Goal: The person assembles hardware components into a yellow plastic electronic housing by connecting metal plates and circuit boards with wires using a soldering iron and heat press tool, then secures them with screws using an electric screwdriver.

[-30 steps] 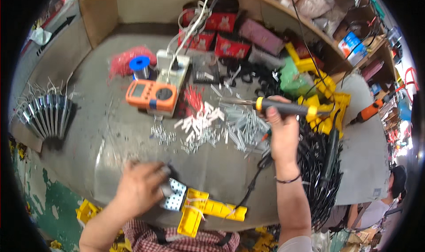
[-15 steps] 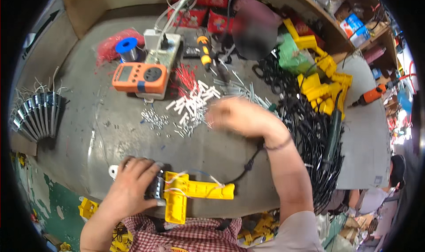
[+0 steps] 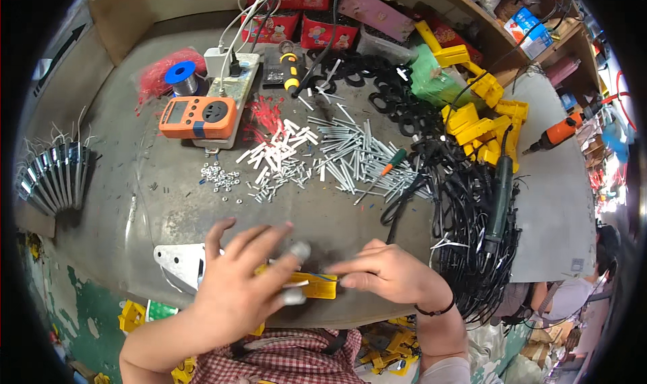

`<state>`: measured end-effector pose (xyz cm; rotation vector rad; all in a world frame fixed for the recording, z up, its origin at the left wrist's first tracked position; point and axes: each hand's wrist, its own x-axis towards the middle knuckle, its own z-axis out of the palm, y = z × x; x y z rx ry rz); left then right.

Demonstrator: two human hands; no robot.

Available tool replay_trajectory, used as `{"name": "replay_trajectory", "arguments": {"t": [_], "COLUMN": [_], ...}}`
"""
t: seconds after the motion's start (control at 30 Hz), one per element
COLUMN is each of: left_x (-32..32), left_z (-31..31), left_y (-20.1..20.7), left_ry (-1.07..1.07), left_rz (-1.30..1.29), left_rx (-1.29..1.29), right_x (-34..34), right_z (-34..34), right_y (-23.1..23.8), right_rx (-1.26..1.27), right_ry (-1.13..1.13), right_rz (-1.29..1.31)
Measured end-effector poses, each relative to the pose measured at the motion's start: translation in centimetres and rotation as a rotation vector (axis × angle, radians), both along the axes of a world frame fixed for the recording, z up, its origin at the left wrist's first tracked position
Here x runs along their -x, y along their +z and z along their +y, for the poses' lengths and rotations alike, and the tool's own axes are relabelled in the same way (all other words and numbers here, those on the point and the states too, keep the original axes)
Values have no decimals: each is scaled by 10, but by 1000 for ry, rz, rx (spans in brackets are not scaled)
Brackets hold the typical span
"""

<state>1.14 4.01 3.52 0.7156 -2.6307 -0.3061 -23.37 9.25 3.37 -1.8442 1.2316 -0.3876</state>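
Note:
A T-shaped yellow plastic housing lies at the table's near edge, mostly covered by my left hand. The fingers are spread above it, while thumb and index finger, both tipped with white covers, straddle the housing and a short white sleeve. My right hand pinches at the housing's right end, where a blue wire runs to the fingertips. What it grips is hidden. Left of the housing, a white plate with holes sticks out from under my left hand. A black cable loops behind my right hand.
Beyond my hands lie nuts, white sleeves and long screws. An orange meter, a solder spool and silver blades stand left. Black cables, yellow housings and an orange screwdriver are right.
My right hand has come back from the pile of white sleeves and screws to the housing's right end. My left hand has shifted right, from the plate onto the housing.

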Motion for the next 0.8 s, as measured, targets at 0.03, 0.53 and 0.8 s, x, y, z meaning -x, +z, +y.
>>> {"name": "replay_trajectory", "arguments": {"t": [0.03, 0.53, 0.8], "left_x": [-10, -28, -30], "left_z": [-2, -7, -10], "left_y": [0, -39, -45], "left_ry": [43, 256, 188], "left_rz": [105, 485, 433], "left_rx": [-245, -577, -434], "right_x": [-15, -86, -78], "right_z": [-4, -20, -17], "right_y": [4, -16, -19], "right_rx": [-18, 252, 244], "right_ry": [-89, -356, -437], "right_rz": [-48, -86, -101]}}
